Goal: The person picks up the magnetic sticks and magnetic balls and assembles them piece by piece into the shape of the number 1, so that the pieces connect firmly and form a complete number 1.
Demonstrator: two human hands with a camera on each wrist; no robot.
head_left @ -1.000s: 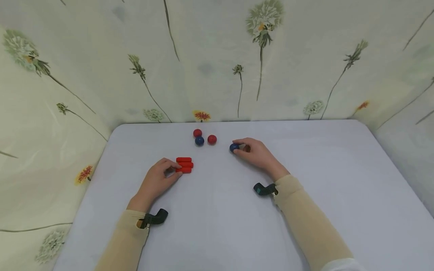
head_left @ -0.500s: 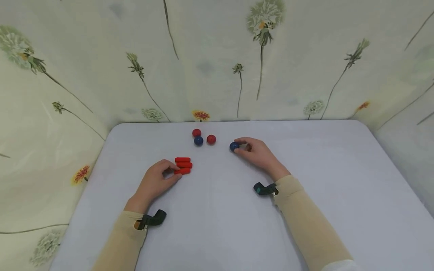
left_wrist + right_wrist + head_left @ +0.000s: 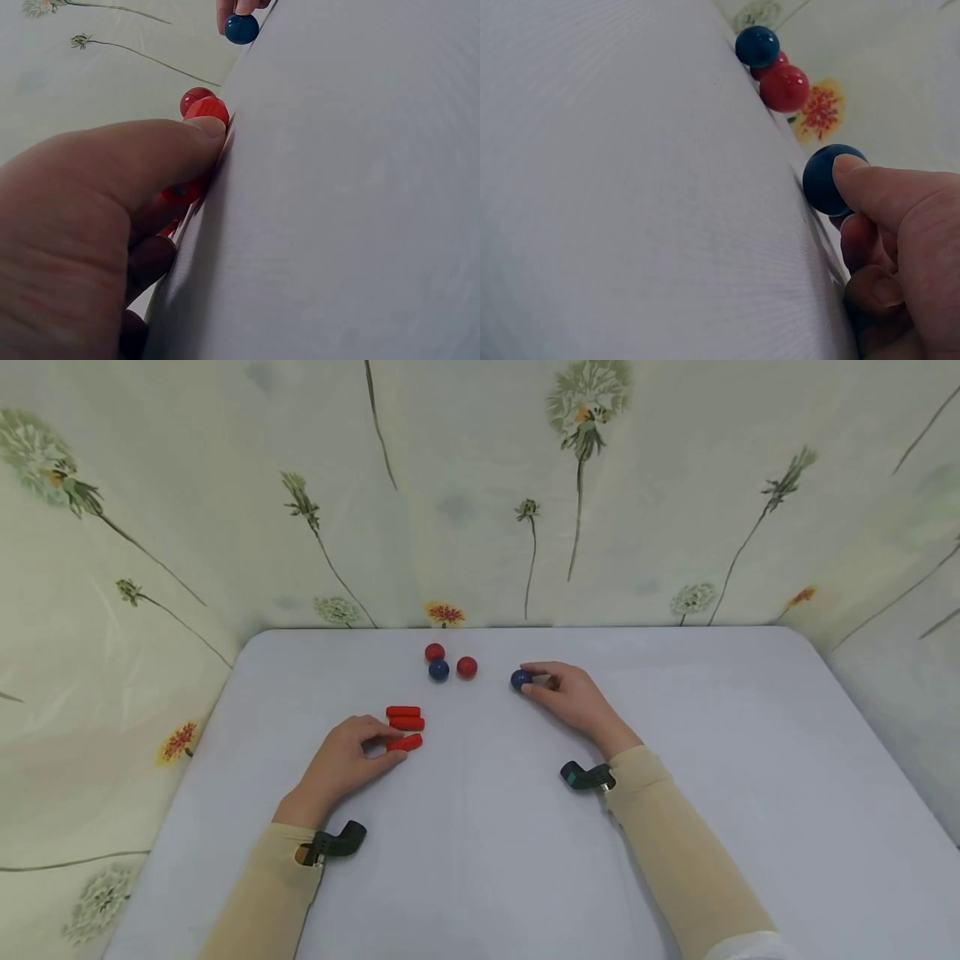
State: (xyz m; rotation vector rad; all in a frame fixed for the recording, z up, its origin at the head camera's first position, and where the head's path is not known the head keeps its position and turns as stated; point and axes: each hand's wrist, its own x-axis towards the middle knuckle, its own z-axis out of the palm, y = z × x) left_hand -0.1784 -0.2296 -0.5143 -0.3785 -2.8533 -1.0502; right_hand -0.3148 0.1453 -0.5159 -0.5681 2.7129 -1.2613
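My left hand (image 3: pixel 345 760) pinches a short red stick (image 3: pixel 407 742) between thumb and fingers, its right end angled slightly away from me. Just beyond it, two more red sticks (image 3: pixel 407 724) lie side by side on the table. In the left wrist view the thumb covers part of the held red stick (image 3: pixel 208 110). Over to the right, my right hand (image 3: pixel 573 697) grips a dark blue ball (image 3: pixel 519 679) with thumb and fingertips. The right wrist view has the thumb pressed on that blue ball (image 3: pixel 823 180), close to the table surface.
Toward the far edge of the white table (image 3: pixel 480 860), a second blue ball (image 3: pixel 438 670) sits against a red ball (image 3: pixel 434 652), with another red ball (image 3: pixel 467 667) to their right. A flower-printed curtain (image 3: pixel 465 560) rises behind the table.
The held red stick has come toward me, away from the other two, and has turned at an angle. My right hand and its blue ball have shifted slightly away from me.
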